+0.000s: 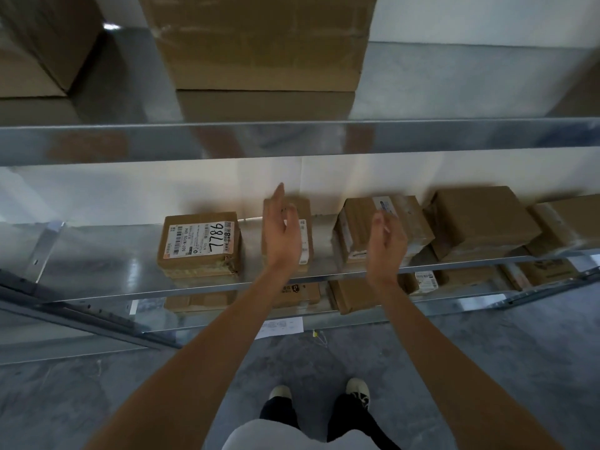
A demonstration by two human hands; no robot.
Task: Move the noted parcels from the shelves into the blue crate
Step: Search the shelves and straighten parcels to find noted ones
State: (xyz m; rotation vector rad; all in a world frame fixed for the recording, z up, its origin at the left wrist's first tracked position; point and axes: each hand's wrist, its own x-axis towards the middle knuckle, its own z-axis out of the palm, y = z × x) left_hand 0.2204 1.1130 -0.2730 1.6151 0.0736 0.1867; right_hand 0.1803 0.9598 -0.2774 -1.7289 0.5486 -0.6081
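Several brown cardboard parcels lie in a row on the middle metal shelf (97,271). At the left is a parcel marked 7786 (199,245) with a white label. My left hand (281,232) is raised in front of a narrow parcel (303,228), fingers apart, holding nothing. My right hand (386,245) hovers before a taped parcel (357,228) with a white label, fingers loosely curled and empty. Neither hand clearly touches a parcel. No blue crate is in view.
Two more parcels (480,219) sit at the right of the same shelf, and others (354,297) lie on the shelf below. Large cartons (259,43) stand on the upper shelf. A paper sheet (281,326) lies on the concrete floor near my feet.
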